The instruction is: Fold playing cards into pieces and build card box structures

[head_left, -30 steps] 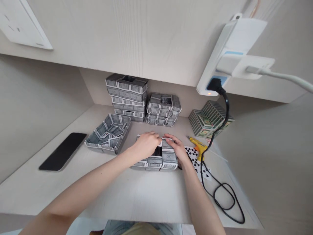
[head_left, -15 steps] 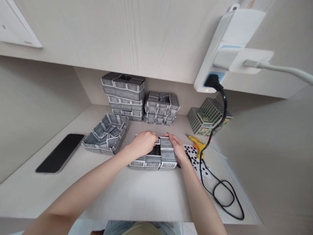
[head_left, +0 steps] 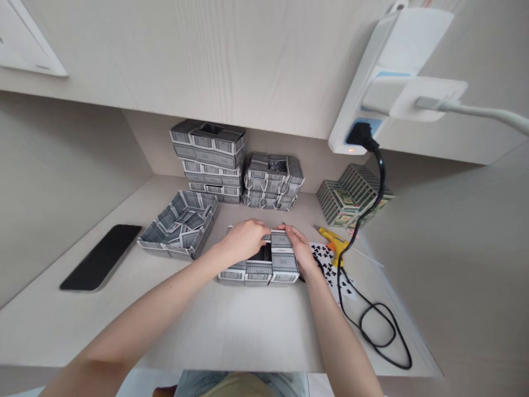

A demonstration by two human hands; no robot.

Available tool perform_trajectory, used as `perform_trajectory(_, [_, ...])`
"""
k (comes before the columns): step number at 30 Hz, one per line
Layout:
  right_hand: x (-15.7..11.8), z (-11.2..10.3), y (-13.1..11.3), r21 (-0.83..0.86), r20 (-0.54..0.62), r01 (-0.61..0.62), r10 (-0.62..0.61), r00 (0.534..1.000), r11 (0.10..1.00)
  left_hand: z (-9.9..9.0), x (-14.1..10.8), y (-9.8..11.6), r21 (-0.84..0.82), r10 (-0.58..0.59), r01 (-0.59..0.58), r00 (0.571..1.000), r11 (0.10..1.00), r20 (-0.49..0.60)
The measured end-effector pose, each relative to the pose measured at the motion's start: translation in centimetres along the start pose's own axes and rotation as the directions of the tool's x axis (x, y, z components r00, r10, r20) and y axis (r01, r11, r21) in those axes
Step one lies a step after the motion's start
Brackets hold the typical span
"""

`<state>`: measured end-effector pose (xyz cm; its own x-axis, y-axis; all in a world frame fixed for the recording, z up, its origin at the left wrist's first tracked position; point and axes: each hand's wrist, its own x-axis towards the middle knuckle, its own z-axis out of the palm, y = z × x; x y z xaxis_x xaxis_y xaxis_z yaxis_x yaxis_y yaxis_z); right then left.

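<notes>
In front of me on the desk sits a grey patterned box (head_left: 284,267) built from folded playing cards, with a dark opening in its top. My left hand (head_left: 247,240) is closed at the edge of that opening, fingers bent over the box's upper part. Along the right back corner, my right hand (head_left: 298,247) grips the box's side with its fingers. The left hand's fingertips are partly hidden. To the left lies an open card tray (head_left: 165,252) with loose folded cards (head_left: 185,223) in it.
Stacked card boxes (head_left: 210,157) and a second stack (head_left: 273,182) stand at the back. A yellow glue gun (head_left: 334,242) with a black cable (head_left: 382,309) lies right, by playing cards (head_left: 326,264). A phone (head_left: 103,258) lies left; card packs (head_left: 351,193) sit back right. A power strip (head_left: 384,71) hangs above.
My left hand has shifted very slightly over the box's opening. The right hand keeps its hold, and the box stays in place.
</notes>
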<state>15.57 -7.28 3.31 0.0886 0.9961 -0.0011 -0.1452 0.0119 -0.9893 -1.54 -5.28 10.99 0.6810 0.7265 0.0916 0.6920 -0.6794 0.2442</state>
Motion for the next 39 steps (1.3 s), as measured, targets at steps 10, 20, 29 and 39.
perform_trajectory(10, [0.1, 0.0, 0.1, -0.020, -0.021, 0.010, -0.010, 1.000, 1.000, 0.2, 0.2, -0.1, 0.048, 0.043, -0.036, 0.988, 0.998, -0.145])
perform_trajectory(20, [0.1, -0.1, 0.1, 0.053, -0.003, -0.016, 0.017, 1.000, 0.998, -0.5, -0.2, -1.4, 0.136, -0.013, 0.016, 1.000, 0.991, -0.025])
perform_trajectory(29, [0.1, 0.0, 0.3, 0.100, -0.014, -0.021, 0.022, 1.000, 0.995, -0.5, -0.3, -2.1, 0.141, -0.071, 0.076, 0.997, 0.987, -0.034])
perform_trajectory(39, [0.1, 0.1, 0.1, 0.111, -0.016, -0.011, 0.013, 1.000, 0.994, 0.1, 0.3, -1.8, 0.064, -0.042, 0.045, 0.998, 0.997, -0.055])
